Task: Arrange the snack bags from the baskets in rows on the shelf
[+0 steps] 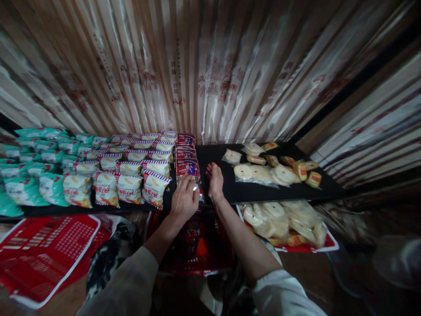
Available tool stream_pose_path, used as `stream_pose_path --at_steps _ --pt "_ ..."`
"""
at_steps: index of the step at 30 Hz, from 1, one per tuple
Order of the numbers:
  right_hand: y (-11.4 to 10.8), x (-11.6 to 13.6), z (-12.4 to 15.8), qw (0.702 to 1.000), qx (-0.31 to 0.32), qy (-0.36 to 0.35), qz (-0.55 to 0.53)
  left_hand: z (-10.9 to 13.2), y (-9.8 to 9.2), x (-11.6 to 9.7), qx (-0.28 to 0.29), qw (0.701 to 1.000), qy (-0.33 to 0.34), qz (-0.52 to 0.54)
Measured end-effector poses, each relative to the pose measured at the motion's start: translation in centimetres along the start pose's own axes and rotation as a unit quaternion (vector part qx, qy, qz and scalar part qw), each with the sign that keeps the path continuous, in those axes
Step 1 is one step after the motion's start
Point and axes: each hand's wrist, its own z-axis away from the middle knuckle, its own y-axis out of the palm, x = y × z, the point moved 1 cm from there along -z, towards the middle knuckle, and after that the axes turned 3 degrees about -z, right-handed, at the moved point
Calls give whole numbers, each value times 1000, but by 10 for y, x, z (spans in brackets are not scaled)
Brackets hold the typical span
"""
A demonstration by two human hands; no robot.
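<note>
A column of red packets with blue prints (186,153) lies on the black shelf, between white snack bags and flat round pale items. Over the front end of this column is my left hand (186,196), its fingers bent down and closed on the nearest red packet, which they partly hide. A small shiny spot shows by its fingertips. My right hand (215,181) is held just to the right of the column, with fingers loosely curved and apart. Nothing shows in it.
White snack bags with striped tops (130,186) and teal bags (23,191) stand in rows at left. Bagged pale discs (255,172) and small yellow packs (314,178) lie at right. Red baskets (70,245) sit below the black shelf (220,151); a curtain (217,66) hangs behind.
</note>
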Motion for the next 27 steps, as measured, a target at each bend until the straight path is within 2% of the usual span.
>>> stream_pose_path --at_steps 3,5,6,8,10,11,12,14,17,19,22,27 --pt "-25 -12 48 997 -76 -5 -18 44 -9 -9 12 996 48 78" --pt "-39 -28 86 996 -82 -14 -21 82 -6 -9 27 993 45 106" --pt "-44 -38 104 998 -62 -7 -3 101 -1 -7 63 991 39 116" --pt "-50 -60 134 993 25 39 108 136 14 1 149 981 4 122" --pt "-48 -79 153 939 168 58 295 162 29 13 220 964 -97 112" --pt "-46 -87 159 913 210 60 345 172 36 19 254 949 -159 102" --pt "-43 -94 162 889 245 58 383 179 40 24 262 942 -187 93" --pt "-37 -104 163 859 285 59 421 188 45 32 269 933 -228 78" --pt "-29 -113 160 806 344 75 475 194 44 37 267 928 -251 67" --pt "-25 -117 156 789 366 77 488 196 41 38 270 926 -255 68" --pt "-22 -116 152 793 359 59 488 195 39 40 273 924 -257 73" --pt "-23 -101 153 831 315 34 456 186 41 48 266 915 -288 89"
